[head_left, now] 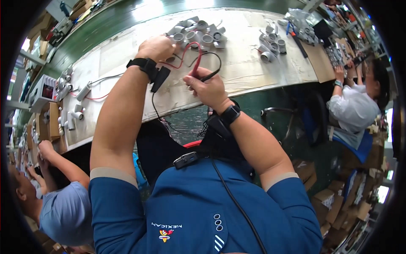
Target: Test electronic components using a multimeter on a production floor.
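A pile of grey, pipe-like cylindrical parts (191, 37) lies toward the far side of the table. At its near left edge is my left hand (156, 48), back upward and fingers curled in; what they hold, if anything, is hidden. My right hand (208, 86), nearer to me, is closed on a pair of test probes, one a red probe (196, 67) and one a black probe (209, 76). From them a red lead (186, 51) and a black lead (219, 62) loop over the table between my hands and the pile.
A second group of grey parts (272, 44) lies to the right, near a cardboard sheet (318, 63). On the left stand a white boxy device (43, 92) and a cardboard box (53, 120). Co-workers sit at both sides, one in a white top (353, 103).
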### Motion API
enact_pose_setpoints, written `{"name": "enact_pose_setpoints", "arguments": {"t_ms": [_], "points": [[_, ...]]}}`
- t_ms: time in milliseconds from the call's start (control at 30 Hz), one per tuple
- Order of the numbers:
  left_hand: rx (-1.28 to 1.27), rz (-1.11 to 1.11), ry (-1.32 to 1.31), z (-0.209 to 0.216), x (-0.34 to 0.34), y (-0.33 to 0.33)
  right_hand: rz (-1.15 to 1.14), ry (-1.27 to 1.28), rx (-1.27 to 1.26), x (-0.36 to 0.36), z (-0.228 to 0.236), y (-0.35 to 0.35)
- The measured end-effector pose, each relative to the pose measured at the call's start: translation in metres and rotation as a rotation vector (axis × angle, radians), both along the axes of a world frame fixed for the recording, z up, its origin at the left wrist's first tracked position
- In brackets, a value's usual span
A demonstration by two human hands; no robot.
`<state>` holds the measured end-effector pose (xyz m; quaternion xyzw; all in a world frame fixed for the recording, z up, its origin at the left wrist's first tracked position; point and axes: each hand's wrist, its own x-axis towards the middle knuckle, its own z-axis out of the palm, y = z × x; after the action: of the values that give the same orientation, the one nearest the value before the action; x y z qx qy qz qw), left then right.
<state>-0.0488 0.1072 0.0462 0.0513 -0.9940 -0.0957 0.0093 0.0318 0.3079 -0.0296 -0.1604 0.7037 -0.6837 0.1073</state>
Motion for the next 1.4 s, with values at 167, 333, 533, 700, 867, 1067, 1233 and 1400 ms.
{"name": "enact_pose_setpoints", "arguments": {"t_ms": [167,333,533,700,867,1067,1233,1400], "points": [[-0.002,-0.111,-0.233,0.009,0.003,0.002,-0.001,0.008,-0.019,-0.001,0.002,0.005],[0.46,0.119,-0.162,-0.002,0.01,-0.03,0.033,0.006,-0.054,-0.002,0.005,0.006],[1.007,0.309,0.312,-0.038,0.021,-0.076,0.028,-0.029,-0.024,0.0,0.005,0.007],[1.579,0.443,0.43,-0.045,0.033,-0.101,0.031,-0.038,-0.02,0.003,0.007,0.004],[1.929,0.359,0.523,-0.036,0.067,-0.093,0.021,-0.055,-0.022,0.003,0.005,0.004],[1.869,0.246,0.521,-0.048,0.107,-0.087,0.029,-0.076,-0.037,0.0,0.009,0.003],[2.017,0.365,0.318,-0.043,0.163,-0.054,0.023,-0.092,-0.069,-0.004,0.011,0.0],[2.019,0.527,0.302,-0.05,0.232,-0.025,0.112,-0.087,-0.153,0.007,0.018,-0.02]]}}
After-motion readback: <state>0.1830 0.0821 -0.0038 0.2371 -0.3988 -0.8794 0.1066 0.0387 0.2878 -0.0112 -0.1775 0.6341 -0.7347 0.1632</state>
